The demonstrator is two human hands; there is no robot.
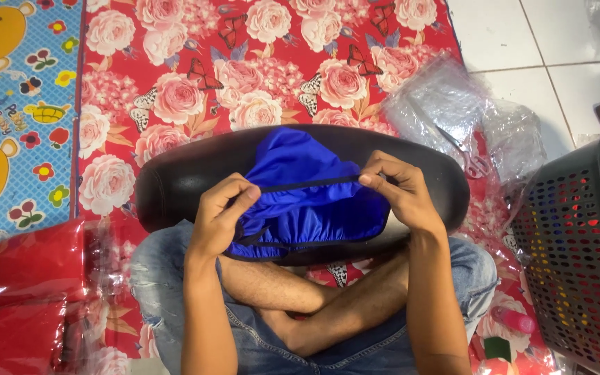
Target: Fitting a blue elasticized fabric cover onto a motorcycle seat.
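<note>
Red plastic-wrapped packs (26, 298) lie stacked at lower left, beside the person's knee. Clear crinkled plastic bags (453, 111) sit upper right on the floral mat, nr a grey basket.

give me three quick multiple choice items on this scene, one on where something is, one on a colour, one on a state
1. Where is the grey perforated basket?
A. at the right edge, beside the person's knee
B. on the black seat
C. on the blue mat at far left

2. What colour is the cloth cover held over the black seat?
A. green
B. blue
C. white

3. How is the black elastic band of the cover?
A. lying slack on the floor
B. cut in two
C. pulled taut between both hands

Answers: 1 A, it stands on the right by the floral mat. 2 B, the fabric is bright blue with black trim. 3 C, the left hand and right hand pinch it at each end and it runs straight.
</note>
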